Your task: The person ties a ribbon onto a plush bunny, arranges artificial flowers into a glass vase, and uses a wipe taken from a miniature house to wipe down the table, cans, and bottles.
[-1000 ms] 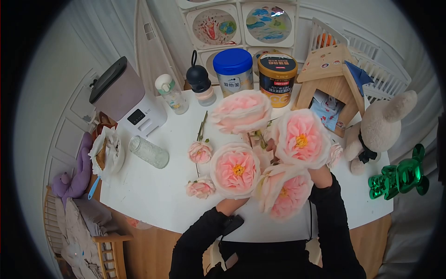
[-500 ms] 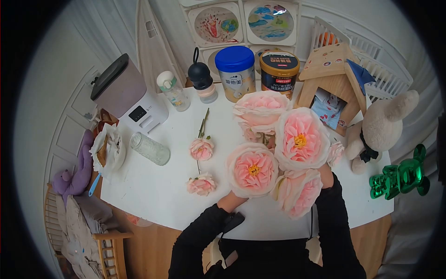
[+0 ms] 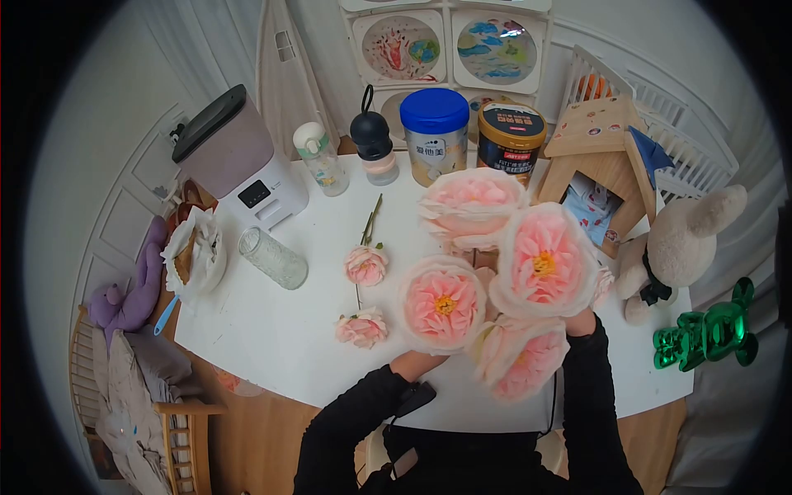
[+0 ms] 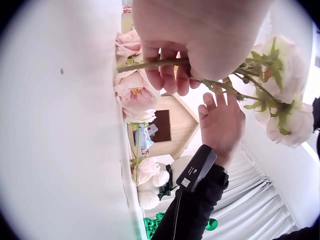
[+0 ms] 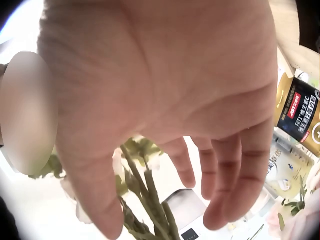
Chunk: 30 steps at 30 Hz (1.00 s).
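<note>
My left hand (image 4: pixel 200 40) grips the green stems (image 4: pixel 155 64) of a bunch of large pink roses, its fingers curled round them. In the head view the blooms (image 3: pixel 544 262) face up and cover most of both hands. My right hand (image 4: pixel 222 125) is beside the stems below the flower heads, its fingers extended. In the right wrist view several stems (image 5: pixel 150 200) pass between that hand's thumb and its spread fingers. On the white table (image 3: pixel 272 346), left of the bunch, lie two smaller pink roses, an upper one (image 3: pixel 365 266) and a lower one (image 3: pixel 361 328).
An empty ribbed glass vase (image 3: pixel 274 258) lies at the left, near a white-and-purple machine (image 3: pixel 239 157). Two bottles, a blue-lidded can (image 3: pixel 433 136) and a gold-lidded tub (image 3: pixel 510 136) line the back. A wooden house (image 3: pixel 590 157), plush rabbit (image 3: pixel 685 235) and green figure (image 3: pixel 708 330) are at right.
The bunch of roses has shifted right over the table, then slightly back left, still in my left hand. The head view has tilted a little. The two loose roses stay in place.
</note>
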{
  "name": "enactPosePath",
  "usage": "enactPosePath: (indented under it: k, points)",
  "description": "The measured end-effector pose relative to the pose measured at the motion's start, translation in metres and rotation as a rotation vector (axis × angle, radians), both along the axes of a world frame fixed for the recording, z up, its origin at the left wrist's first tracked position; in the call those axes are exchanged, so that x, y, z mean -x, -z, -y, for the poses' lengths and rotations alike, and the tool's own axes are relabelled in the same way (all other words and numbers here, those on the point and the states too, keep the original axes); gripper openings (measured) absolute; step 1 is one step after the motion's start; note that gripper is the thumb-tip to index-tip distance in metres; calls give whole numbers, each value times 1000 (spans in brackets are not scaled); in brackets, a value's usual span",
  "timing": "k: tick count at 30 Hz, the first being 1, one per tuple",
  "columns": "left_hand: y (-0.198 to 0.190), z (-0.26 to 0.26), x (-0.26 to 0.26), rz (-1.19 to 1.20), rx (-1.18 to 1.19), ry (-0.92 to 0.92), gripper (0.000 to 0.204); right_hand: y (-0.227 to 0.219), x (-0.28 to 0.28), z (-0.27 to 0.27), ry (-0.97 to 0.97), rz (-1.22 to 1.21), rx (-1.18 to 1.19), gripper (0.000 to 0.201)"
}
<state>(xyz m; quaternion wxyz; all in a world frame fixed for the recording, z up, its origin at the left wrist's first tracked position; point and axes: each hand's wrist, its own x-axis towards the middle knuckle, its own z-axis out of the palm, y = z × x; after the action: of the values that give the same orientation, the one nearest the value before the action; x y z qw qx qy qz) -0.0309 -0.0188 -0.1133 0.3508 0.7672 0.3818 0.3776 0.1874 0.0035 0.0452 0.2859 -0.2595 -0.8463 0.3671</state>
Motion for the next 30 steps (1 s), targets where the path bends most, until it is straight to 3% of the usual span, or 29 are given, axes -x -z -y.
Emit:
enactPosePath:
  k: [3,4,6,12,14,21,23,30]
  points:
    - [-1,-9,-13,-11,42,3,52,25,3,19,0,20,29,38]
    - [-1,-6,-9,-17,50,4,52,11,25,-21,1,24,32,38]
    - [8,33,21,-30,56,11,53,19,32,-19,6,33,28,38]
    - [3,26,5,-38,47,16,54,31,41,-33,10,83,-5,38]
    - [-8,25,-3,166,-74,-85,36,44,43,-31,-1,99,9,38]
    - [-25,22,-9,249,-181,-71,33,57,48,-62,4,141,-20,38]
    - [-30,24,-8,273,25,-30,28,70,44,-56,5,158,-12,37]
    - [-38,24,-8,223,212,-13,25,97,52,-62,3,201,-15,37]
